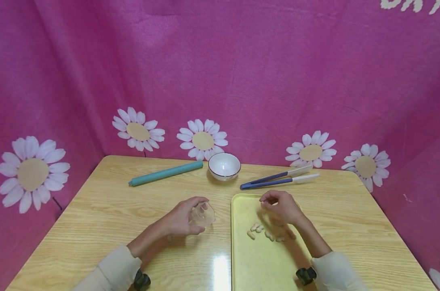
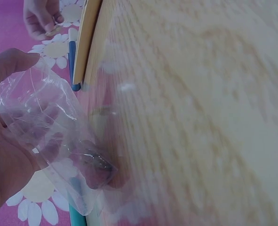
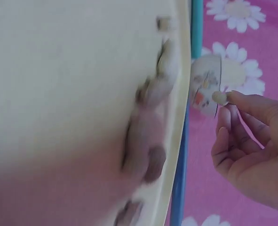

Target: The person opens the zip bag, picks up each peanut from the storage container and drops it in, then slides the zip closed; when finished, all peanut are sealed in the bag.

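Note:
My left hand [image 1: 179, 218] grips a clear plastic bag [image 1: 204, 216] above the wooden table, left of the yellow tray. In the left wrist view, the thumb lies at the top of the bag [image 2: 47, 113] and a fingertip shows through the film lower down. Over the tray [image 1: 254, 262], my right hand [image 1: 284, 208] is raised. Its thumb and fingertip pinch a small pale peanut [image 3: 220, 98], seen in the right wrist view. Several unshelled peanuts [image 1: 257, 228] lie on the tray below that hand.
A white bowl [image 1: 224, 166] with a dark rim stands at the table's back. Left of it lies a teal rod [image 1: 165, 173]; right of it, blue-and-white tongs [image 1: 267, 182] lie spread, behind the tray. A pink curtain [image 1: 241, 81] with daisies hangs behind the table.

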Demonstrator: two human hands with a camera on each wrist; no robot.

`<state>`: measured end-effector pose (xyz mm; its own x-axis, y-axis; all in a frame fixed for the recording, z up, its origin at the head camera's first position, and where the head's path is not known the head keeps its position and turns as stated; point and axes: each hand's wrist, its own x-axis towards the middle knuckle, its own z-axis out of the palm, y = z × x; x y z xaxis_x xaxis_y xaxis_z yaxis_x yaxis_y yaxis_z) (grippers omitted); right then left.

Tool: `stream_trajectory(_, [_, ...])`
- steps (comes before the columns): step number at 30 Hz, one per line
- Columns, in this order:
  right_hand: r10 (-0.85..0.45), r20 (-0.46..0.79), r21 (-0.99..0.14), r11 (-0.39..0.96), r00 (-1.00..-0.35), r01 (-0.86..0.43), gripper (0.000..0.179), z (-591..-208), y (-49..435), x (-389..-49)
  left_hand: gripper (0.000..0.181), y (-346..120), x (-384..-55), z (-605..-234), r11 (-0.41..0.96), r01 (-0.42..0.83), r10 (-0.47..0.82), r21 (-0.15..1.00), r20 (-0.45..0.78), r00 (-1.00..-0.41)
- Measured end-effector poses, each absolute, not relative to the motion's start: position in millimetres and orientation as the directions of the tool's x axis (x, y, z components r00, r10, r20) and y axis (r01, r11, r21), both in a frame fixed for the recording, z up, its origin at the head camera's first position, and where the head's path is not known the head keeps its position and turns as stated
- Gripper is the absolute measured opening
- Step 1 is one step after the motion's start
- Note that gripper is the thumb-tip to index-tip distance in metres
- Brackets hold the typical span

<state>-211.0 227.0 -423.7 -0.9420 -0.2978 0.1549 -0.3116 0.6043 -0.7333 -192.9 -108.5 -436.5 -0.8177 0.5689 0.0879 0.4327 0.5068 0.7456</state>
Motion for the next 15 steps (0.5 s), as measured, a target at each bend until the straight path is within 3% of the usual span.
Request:
stream_trajectory(8, [-0.332, 0.137, -0.869, 0.413, -0.933, -0.274, 0.011, -417.3, 183.1, -207.4, 0.073, -109.1, -192.9, -436.5, 0.507, 0.424, 0.564, 0.751, 0.084, -0.822])
stream_trajectory(15, [-0.411, 0.131, -0.895, 0.342, -0.902, -0.286, 0.011, -414.1, 145.7, -201.5, 0.073, -108.4, -193.7, -437.9, 0.506, 0.410, 0.556, 0.759, 0.077, -0.828])
